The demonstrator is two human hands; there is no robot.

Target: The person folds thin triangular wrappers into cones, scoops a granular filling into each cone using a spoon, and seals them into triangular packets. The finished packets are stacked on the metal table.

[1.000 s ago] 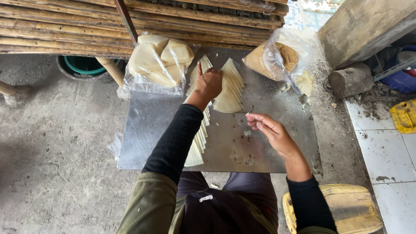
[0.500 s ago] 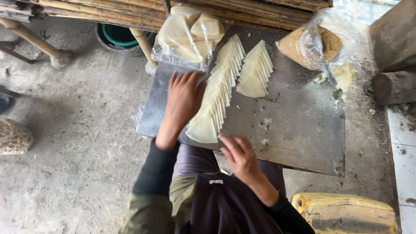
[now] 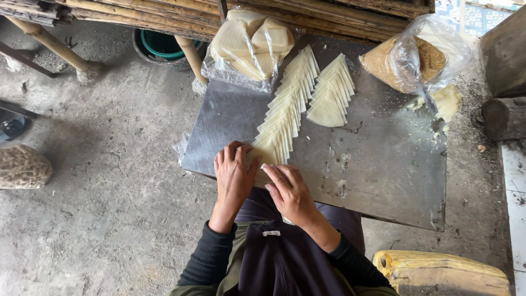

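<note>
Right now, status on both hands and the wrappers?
Left hand and right hand open, flat on near end of long wrapper row. Short row untouched. Nothing obstructing.

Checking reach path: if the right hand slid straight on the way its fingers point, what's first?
Likely the near end of the long row of triangular sheets; the right hand already looks to touch it.

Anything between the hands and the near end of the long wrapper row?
Nothing visible. The left hand and right hand already rest at the near end of the long row of triangular wrappers on the metal sheet; the shorter row lies apart.
</note>
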